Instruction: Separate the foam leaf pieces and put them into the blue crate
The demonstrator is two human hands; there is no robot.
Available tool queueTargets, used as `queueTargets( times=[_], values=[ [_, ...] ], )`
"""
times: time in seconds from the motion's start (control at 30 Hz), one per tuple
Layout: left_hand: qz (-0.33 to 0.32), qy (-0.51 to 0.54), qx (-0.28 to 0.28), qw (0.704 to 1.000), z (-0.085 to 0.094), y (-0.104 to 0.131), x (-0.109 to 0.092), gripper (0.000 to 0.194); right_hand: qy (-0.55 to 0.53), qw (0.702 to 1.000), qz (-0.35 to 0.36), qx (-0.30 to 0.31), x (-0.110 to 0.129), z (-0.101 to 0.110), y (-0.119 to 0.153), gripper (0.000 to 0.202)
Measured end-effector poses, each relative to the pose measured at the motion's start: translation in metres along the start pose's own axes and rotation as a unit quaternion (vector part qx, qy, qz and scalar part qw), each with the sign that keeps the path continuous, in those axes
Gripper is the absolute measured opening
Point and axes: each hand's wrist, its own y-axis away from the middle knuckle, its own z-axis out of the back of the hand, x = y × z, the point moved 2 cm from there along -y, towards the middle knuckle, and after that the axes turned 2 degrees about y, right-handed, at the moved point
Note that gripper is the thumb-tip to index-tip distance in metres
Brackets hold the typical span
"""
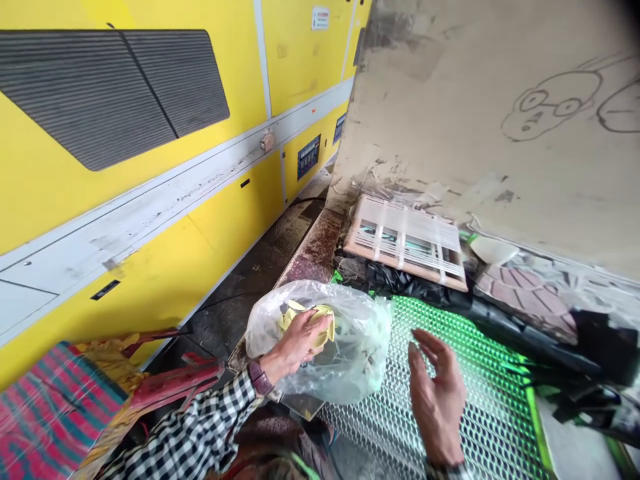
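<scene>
Inside the mouth of a clear plastic bag (357, 357), my left hand (300, 340) is closed around a small bunch of thin, pale yellow curved pieces (327, 325). What these pieces are cannot be made out. The crumpled bag lies at the near left edge of a shiny mesh-like surface (500, 393) lit green. Over that surface hovers my right hand (439, 390), its thumb and fingers apart and nothing between them. A little empty space separates it from the bag's right side.
Behind the mesh is a wooden frame wound with white strips (407, 240). Black plastic wrapping (425, 287) runs along the back edge, with pinkish cut sheets (525, 300) beyond. A yellow machine (235, 230) stands left; a striped cushion (55, 413) sits at lower left.
</scene>
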Motion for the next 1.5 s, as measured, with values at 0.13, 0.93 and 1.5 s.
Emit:
queueTargets(
  times=[0.13,0.93,1.5],
  values=[
    [0.047,0.046,0.069,0.995,-0.044,0.016,0.02,0.047,-0.021,0.973,0.205,0.105,0.018,0.002,0.03,0.03],
    [0.112,0.0,0.095,0.989,-0.148,0.04,0.138,0.042,0.078,0.979,-0.063,0.178,-0.173,0.074,0.036,0.035],
    [0.107,-0.041,0.077,0.99,-0.161,0.034,0.169,0.041,0.12,0.984,0.051,0.118,-0.205,0.092,0.056,0.039]
  ],
)
